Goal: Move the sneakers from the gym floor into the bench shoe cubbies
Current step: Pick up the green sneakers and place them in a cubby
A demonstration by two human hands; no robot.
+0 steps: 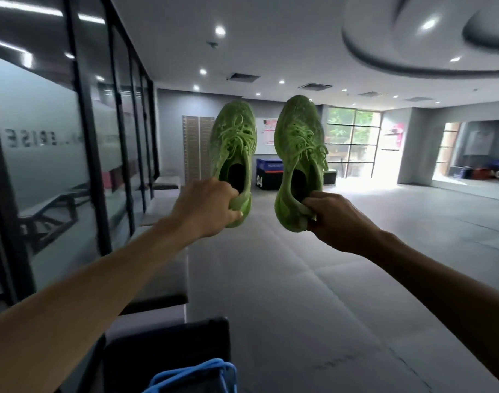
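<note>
Head view: A person carries a pair of lime-green knit sneakers with matching laces at arm's length above a grey matted gym floor (313,293), one shoe to each hand. The left hand (207,207) curls round the heel collar of the left green sneaker (234,154), thumb over the back of the heel; the right hand (334,221) pinches the soft heel tab of the right green sneaker (298,154), bunching the fabric between the fingers. Both shoes stand toe-up, openings facing the camera, apart from each other and well off the floor.

The uppers look soft and pliant, the heels folding under the grip, and the shoes appear light enough for a one-handed pinch each. The heel collar seems the natural hold; loose laces could snag on a cubby edge.

Along the left runs a glass partition with black frames (80,143), and beside it a low black-framed bench with a grey top (157,282), reaching away down the wall. No cubby opening can be made out from this angle. To the right the matting lies wide and open towards the bright windows (353,137). A dark plyo box marked with numerals (268,173) stands far ahead. At the lower edge sit a dark object (171,344) and a piece of blue fabric (197,378), close under the left forearm.
</note>
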